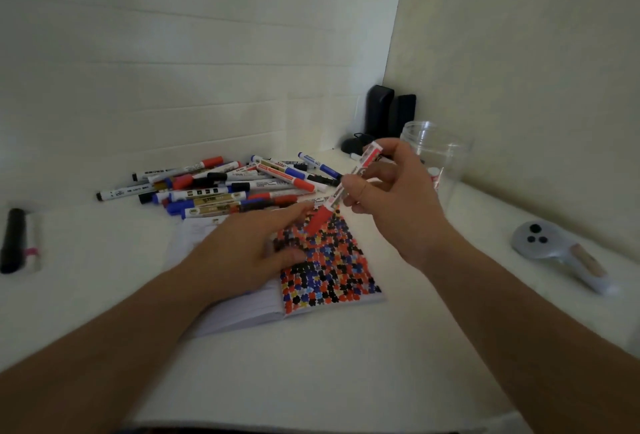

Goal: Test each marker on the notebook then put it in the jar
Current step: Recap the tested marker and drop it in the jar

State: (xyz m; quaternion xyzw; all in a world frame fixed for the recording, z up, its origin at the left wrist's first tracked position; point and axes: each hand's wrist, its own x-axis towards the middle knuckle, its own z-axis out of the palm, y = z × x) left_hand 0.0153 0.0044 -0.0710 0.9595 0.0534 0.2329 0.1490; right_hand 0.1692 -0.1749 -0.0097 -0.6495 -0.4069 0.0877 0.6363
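Note:
An open notebook (pixel 325 274) lies on the white table, its right page covered with red, blue, black and yellow blots. My left hand (pixel 249 253) rests flat on the page, fingers spread and pointing toward the marker pile. My right hand (pixel 388 198) grips a red marker (pixel 341 196), held slanted with its red capped end down just above the page's top. A clear plastic jar (pixel 440 156) stands upright behind my right hand; one marker shows inside it. A pile of several markers (pixel 225 184) lies beyond the notebook.
A black object on a white case (pixel 15 239) lies at the far left. A grey round-headed device with a handle (pixel 557 250) lies at the right. Two black cases (pixel 388 111) and a dark object stand in the wall corner. Walls close the back and right.

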